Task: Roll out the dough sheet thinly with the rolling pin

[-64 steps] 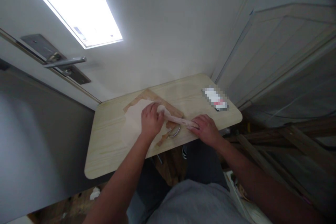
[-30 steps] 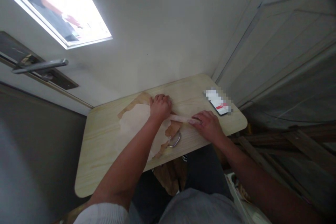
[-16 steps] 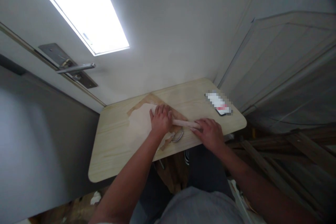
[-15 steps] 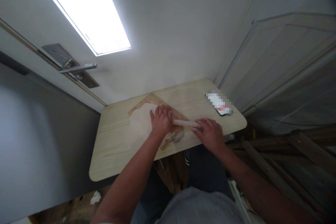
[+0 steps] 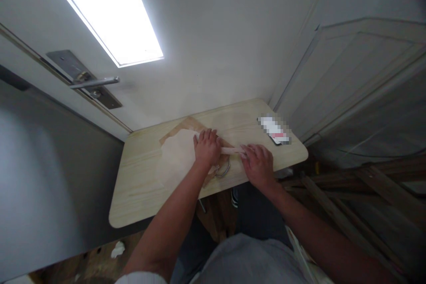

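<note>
A pale, stick-like roll [image 5: 229, 151] lies level between my hands, low over the table. My left hand [image 5: 208, 146] is curled over its left end, fingers bent, hiding that end. Closed round the right end is my right hand [image 5: 258, 162], fingertips and thumb together. Under and left of my left hand spreads a thin, pale sheet [image 5: 176, 153] with an uneven edge; its material cannot be made out. Brown paper [image 5: 189, 123] shows beneath the sheet. A curved metal loop [image 5: 223, 169] sits just below the roll, partly hidden.
The light wood-grain table [image 5: 133, 195] stands against a white door with a metal handle [image 5: 96, 82]. A phone [image 5: 274, 131], its screen blurred out, rests at the table's right end. Wooden slats [image 5: 333, 204] are at lower right. Crumpled white paper [image 5: 117, 249] lies on the floor.
My right hand has shifted left along the roll, closer to my left hand, so less of the roll shows between them. The whole view has moved slightly.
</note>
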Motion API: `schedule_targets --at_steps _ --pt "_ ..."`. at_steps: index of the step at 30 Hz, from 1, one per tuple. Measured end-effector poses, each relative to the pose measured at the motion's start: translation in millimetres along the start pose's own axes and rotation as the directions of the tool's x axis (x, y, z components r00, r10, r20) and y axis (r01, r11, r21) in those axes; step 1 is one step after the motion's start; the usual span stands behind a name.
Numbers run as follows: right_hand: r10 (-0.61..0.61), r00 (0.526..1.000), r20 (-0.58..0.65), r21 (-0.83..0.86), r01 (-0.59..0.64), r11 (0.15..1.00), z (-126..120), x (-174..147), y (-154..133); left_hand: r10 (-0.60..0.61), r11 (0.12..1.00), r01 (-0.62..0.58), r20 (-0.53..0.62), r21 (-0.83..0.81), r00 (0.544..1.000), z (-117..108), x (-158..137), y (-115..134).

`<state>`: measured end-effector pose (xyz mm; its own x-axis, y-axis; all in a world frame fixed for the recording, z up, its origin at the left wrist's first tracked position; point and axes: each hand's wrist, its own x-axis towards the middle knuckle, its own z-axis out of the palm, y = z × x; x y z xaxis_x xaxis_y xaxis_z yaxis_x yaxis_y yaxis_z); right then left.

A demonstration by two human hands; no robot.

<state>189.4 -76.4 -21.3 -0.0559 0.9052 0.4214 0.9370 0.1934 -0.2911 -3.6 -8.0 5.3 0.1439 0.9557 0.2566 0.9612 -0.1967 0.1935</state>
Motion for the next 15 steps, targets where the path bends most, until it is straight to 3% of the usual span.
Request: schedule_targets --at_steps 15 --pt "0.041 0.999 -0.011 -0.025 -0.042 0.999 23.5 47.1 10.0 0.025 1.000 -0.025 0.047 0.005 0.999 13.5 50.3 -5.6"
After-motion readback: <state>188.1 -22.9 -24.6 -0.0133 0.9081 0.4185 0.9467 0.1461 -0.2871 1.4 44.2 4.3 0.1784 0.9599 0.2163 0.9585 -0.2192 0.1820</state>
